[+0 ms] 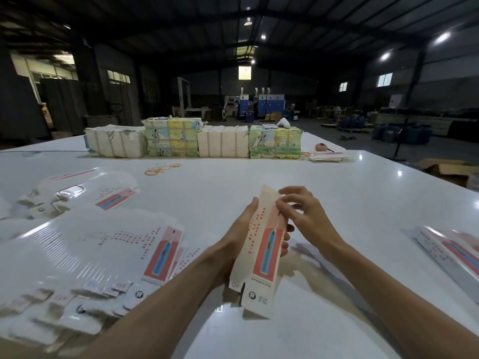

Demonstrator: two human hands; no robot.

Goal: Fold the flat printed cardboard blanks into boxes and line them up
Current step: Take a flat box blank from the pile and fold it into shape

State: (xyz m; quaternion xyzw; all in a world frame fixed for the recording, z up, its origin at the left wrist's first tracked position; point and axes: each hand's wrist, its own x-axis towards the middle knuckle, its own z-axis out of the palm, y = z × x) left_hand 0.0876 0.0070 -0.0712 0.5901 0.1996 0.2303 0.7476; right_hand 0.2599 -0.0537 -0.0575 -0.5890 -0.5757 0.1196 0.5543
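A long narrow cardboard box (264, 252), white with a red and blue print, is held above the white table (363, 190) at centre. My left hand (239, 234) grips its left side, fingers wrapped round behind it. My right hand (303, 213) pinches the top flap at the box's far end. A fanned spread of flat printed blanks (98, 252) lies to the left of my left forearm. Finished boxes (451, 252) lie at the right edge.
Four wrapped bundles of stock (194, 141) stand in a row at the table's far side. Loose rubber bands (160, 168) lie in front of them. More blanks (77, 193) lie at far left and a small stack (326, 156) at far right. A cardboard carton (445, 168) sits beyond the right edge.
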